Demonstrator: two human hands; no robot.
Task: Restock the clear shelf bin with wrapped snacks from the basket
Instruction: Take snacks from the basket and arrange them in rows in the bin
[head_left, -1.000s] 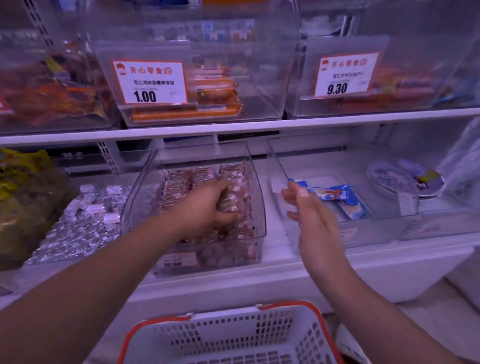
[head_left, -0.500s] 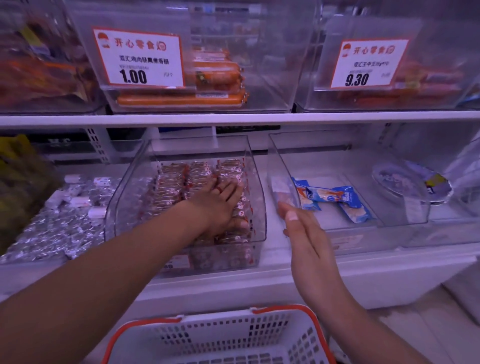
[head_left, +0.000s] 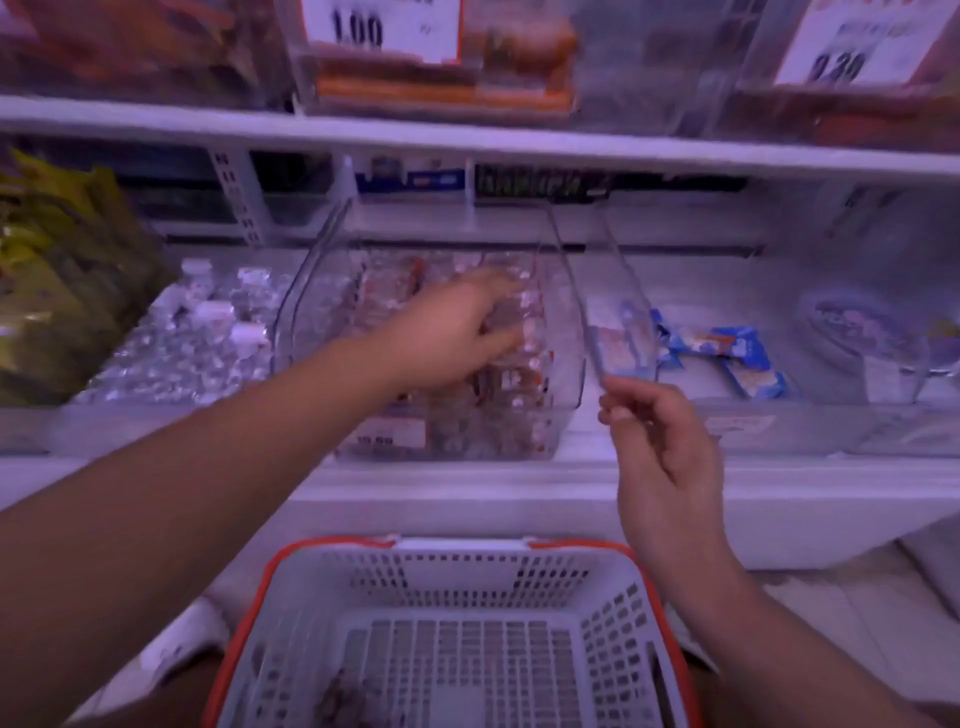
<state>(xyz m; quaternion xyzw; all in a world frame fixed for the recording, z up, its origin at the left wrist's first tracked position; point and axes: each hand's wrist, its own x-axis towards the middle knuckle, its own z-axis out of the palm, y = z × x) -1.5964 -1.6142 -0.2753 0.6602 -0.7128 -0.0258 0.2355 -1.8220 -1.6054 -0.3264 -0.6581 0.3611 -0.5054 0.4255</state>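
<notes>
Glossy clear plastic bin (head_left: 563, 364); matt perforated plastic basket (head_left: 613, 639).

L hand (head_left: 457, 338) in snack bin (head_left: 563, 374), basket (head_left: 457, 623) below.

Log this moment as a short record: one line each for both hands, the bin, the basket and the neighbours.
left hand: inside the clear plastic shelf bin, fingers on the red-and-white wrapped snacks; grip blurred
right hand: in front of the shelf, fingers loosely curled, holding nothing
bin: nearly full
white basket with orange rim: below the shelf, a few snacks left
neighbours: silver-wrapped pieces left, blue packets right
</notes>
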